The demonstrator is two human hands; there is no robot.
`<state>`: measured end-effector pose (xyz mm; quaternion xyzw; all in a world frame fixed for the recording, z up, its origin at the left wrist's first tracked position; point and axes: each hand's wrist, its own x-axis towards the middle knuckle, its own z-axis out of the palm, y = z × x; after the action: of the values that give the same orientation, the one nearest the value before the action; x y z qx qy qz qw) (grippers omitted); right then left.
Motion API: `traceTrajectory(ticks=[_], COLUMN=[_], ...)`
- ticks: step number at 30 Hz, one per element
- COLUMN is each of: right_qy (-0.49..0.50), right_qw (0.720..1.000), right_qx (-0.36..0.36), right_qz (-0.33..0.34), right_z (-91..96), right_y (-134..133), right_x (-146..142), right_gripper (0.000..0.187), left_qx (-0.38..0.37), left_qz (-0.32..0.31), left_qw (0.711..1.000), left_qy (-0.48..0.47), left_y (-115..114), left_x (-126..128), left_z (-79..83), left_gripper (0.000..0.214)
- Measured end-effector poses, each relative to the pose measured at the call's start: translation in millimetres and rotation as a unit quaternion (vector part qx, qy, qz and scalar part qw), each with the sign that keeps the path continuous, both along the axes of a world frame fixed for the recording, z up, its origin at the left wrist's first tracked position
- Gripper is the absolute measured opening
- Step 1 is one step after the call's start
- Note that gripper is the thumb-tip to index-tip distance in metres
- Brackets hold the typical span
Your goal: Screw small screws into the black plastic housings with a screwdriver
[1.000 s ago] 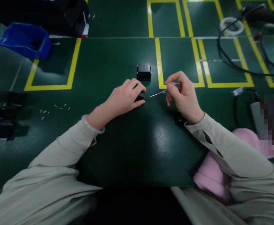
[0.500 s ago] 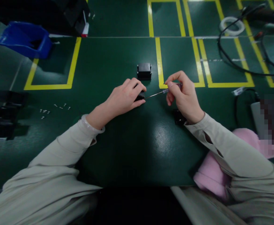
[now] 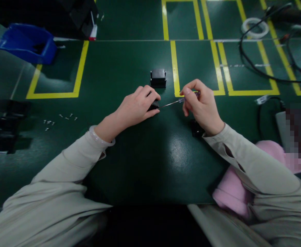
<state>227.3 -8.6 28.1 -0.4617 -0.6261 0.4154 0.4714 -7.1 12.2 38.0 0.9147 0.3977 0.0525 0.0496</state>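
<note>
My left hand (image 3: pixel 136 108) is closed over a small black part (image 3: pixel 154 105) and presses it onto the green table (image 3: pixel 145 161). My right hand (image 3: pixel 200 104) pinches the clear handle of a thin screwdriver (image 3: pixel 169 103), whose tip meets the black part. Most of that part is hidden under my fingers. A second small black box (image 3: pixel 158 78) stands just beyond my left hand. Another dark piece (image 3: pixel 196 129) lies under my right wrist.
Several small screws (image 3: pixel 60 119) lie scattered at the left. A blue bin (image 3: pixel 28 43) sits far left, black parts (image 3: pixel 4 127) at the left edge. Black cables (image 3: pixel 263 65) and a white tape roll (image 3: pixel 253 28) occupy the far right. A pink cushion (image 3: pixel 268 171) lies near right.
My right fingers have shifted slightly on the screwdriver handle, as if turning it. My left hand and the black part stay where they were.
</note>
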Motion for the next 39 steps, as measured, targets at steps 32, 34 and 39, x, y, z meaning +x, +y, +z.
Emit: traceTrajectory(ticks=[32,34,39], right_qy=[-0.001,0.004,0.000], right_qw=[1.000,1.000,1.000], right_qx=[0.015,0.015,0.018], right_qz=[0.014,0.011,0.014], right_z=[-1.6,-3.1,-3.0], right_y=[0.8,1.3,1.1], right_x=[1.4,1.5,1.6], right_gripper=[0.032,0.033,0.032], left_qx=[0.004,0.004,-0.001], left_qz=[0.002,0.000,0.004], left_qw=[1.000,1.000,1.000], left_qy=[0.011,0.007,0.006], left_y=[-0.5,-0.2,-0.5], left_x=[0.5,0.6,0.5], left_z=[1.0,0.7,0.5], left_gripper=[0.038,0.038,0.038])
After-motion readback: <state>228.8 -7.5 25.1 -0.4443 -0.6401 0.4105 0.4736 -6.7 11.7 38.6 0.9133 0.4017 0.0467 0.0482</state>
